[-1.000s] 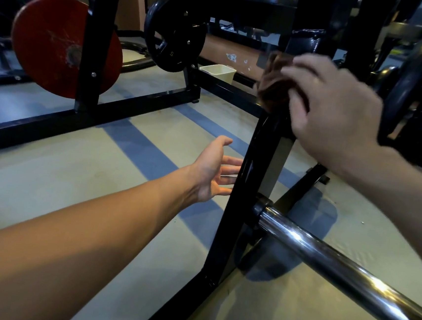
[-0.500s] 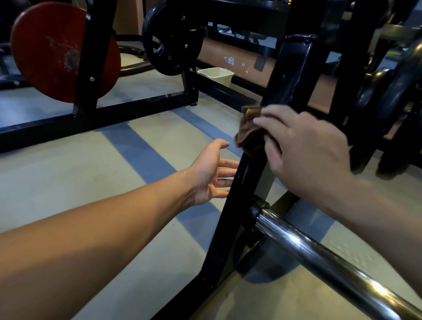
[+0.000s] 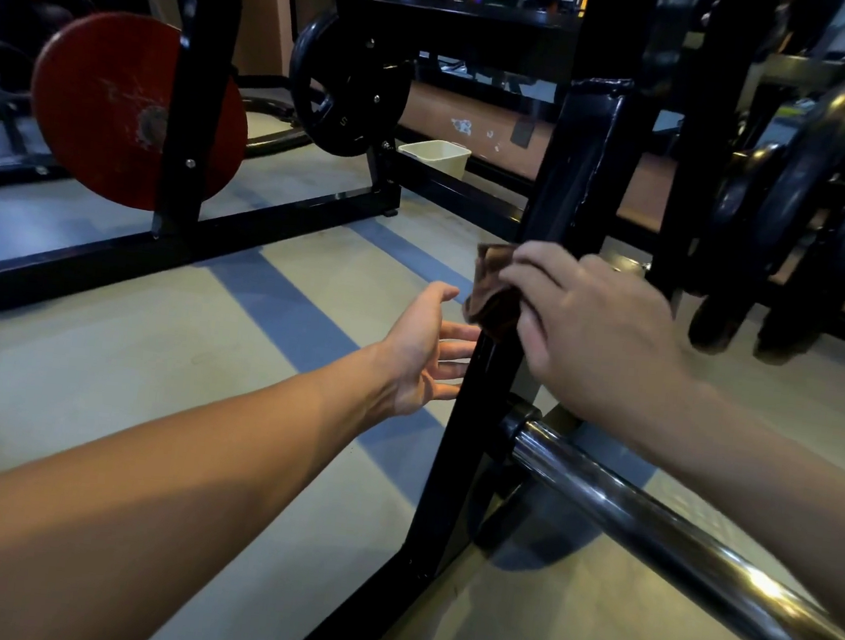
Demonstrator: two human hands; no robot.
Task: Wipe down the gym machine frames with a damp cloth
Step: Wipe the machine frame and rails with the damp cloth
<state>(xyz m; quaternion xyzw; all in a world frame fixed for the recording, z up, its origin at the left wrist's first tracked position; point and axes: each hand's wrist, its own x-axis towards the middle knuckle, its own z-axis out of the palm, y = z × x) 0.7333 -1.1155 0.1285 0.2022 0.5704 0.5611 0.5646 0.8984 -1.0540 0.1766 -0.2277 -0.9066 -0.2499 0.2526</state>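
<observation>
Right hand (image 3: 599,337) is gripping the brown cloth (image 3: 492,295), pressing it on the black upright post (image 3: 573,179) mid-height. Left hand (image 3: 427,351) is hovering open, holding nothing. Best: firm pressure, wrapping all post faces.

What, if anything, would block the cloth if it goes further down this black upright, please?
The chrome steel bar joins the black upright post just below the brown cloth in the right hand.
</observation>
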